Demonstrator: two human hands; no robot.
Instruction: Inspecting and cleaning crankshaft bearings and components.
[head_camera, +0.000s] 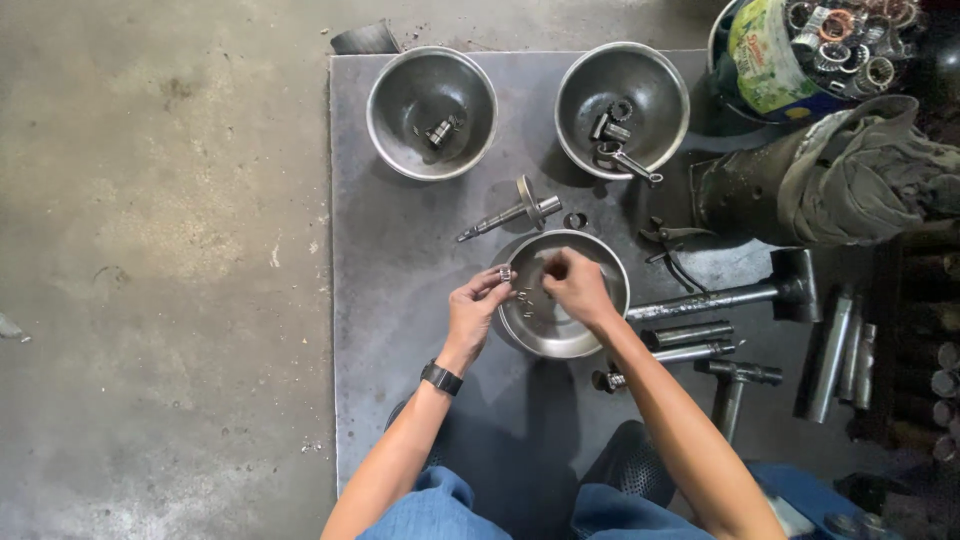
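My left hand (480, 300) pinches a small metal ring-shaped bearing part (506, 273) at the left rim of a steel bowl (590, 340). My right hand (575, 285) reaches into the same bowl with its fingertips pinched together; whether it holds anything is too small to tell. Several tiny metal rollers (526, 298) lie in the bowl between my hands. A black watch (441, 378) is on my left wrist.
Two more steel bowls (431, 112) (622, 108) with small parts stand at the back of the grey mat (400, 300). A stepped shaft (510, 213), pliers (668, 240), a hammer (740, 295), metal rods (690, 340), a tub of bearings (820, 50) and a rag (860, 170) lie around.
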